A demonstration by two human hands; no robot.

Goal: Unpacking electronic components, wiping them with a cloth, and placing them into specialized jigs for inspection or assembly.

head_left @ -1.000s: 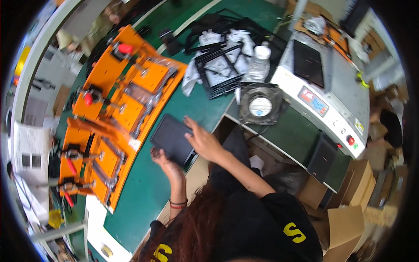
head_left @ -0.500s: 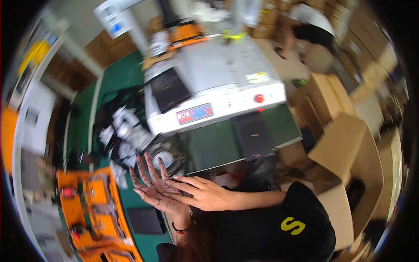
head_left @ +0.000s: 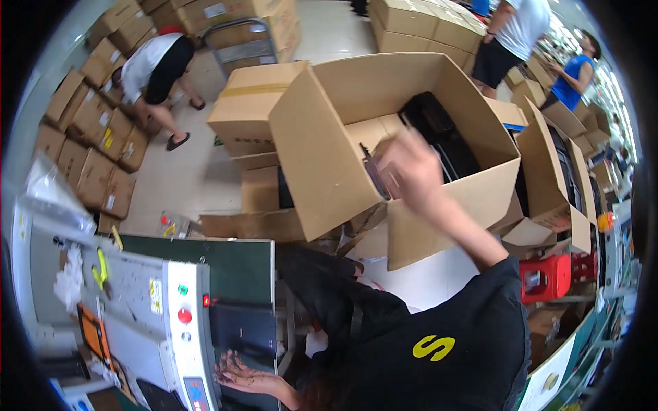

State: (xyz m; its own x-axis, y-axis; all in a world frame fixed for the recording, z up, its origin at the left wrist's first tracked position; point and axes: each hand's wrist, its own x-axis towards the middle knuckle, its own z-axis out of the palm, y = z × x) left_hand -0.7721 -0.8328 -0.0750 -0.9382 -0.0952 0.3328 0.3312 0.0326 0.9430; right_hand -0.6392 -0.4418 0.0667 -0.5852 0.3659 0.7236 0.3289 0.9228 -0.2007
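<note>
The right hand (head_left: 415, 171) is bent over one large open box (head_left: 336, 185), too blurred to tell whether its fingers pinch the single dark strip (head_left: 372, 171) beside them. The left hand (head_left: 247, 375) lies palm up with nothing in it, its fingers loosely spread and smudged black, near one dark panel (head_left: 243, 332) on the green tabletop (head_left: 240, 270). The strip is narrow, purplish black and slanted, just inside the box's near left corner. Deeper in the box, along its right side, at least two black parts (head_left: 428, 116) show, one bulky, one flatter. The panel is flat, matt and rectangular, next to one white machine (head_left: 188, 308). Three other people (head_left: 156, 65) are in the background, and two red stools (head_left: 545, 277) stand at the right.
</note>
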